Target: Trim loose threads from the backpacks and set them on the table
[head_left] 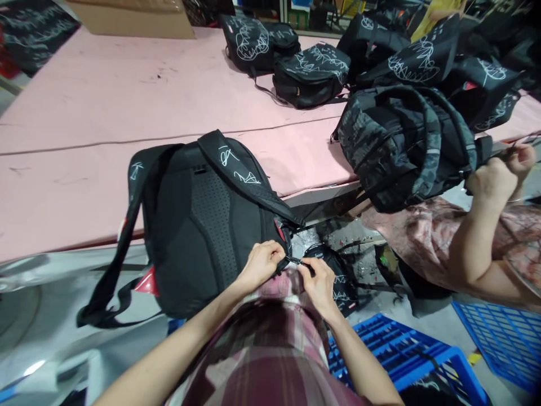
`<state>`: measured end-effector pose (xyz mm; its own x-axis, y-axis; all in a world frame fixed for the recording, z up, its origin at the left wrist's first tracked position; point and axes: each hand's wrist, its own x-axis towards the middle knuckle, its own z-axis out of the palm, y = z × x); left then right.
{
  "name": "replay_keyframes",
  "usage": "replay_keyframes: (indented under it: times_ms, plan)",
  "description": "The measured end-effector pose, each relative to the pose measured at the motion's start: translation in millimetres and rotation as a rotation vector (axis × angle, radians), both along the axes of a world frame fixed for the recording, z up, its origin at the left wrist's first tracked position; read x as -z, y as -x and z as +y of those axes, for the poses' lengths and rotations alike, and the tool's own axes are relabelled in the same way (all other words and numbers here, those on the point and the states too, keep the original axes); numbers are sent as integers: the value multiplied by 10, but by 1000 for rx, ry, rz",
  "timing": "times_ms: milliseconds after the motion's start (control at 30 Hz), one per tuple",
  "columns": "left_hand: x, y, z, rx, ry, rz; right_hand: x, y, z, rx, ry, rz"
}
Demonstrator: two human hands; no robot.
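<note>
A black backpack leans over the table's near edge against my lap, its padded back and shoulder straps facing up. White scribble drawings mark one shoulder strap. At the pack's right lower edge, my left hand is closed in a pinch on a thin black strap. My right hand pinches the same strap from the other side, a few centimetres away. What sits right under the fingertips is too small to make out. A red tab shows at the pack's lower left.
Several black backpacks with white drawings lie across the pink table. To my right, a co-worker's hands work at a grey camouflage backpack. Blue plastic crates stand low on the right. A cardboard box is at the back.
</note>
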<state>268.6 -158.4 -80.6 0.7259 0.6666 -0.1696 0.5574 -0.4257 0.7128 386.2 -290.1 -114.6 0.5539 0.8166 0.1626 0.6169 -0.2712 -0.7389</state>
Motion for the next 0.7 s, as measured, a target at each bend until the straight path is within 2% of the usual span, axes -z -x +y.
replay_keyframes:
  times_ms: [233, 367, 433, 467, 600, 700]
  plan:
    - [-20, -6, 0, -14, 16, -11, 35, 36, 35, -33, -31, -7]
    - [-171, 44, 74, 148, 192, -20, 72, -23, -7, -11, -21, 26]
    - [-216, 51, 96, 217, 201, 33, 99, -94, -50, 36, 0, 45]
    - [-216, 42, 90, 211, 127, 72, 112, -134, -72, 59, 10, 44]
    - [-91, -49, -51, 155, -383, 238, 138, -244, -128, 108, 25, -7]
    - [13, -94, -176, 218, -557, 291, 128, -247, -131, 102, 19, -37]
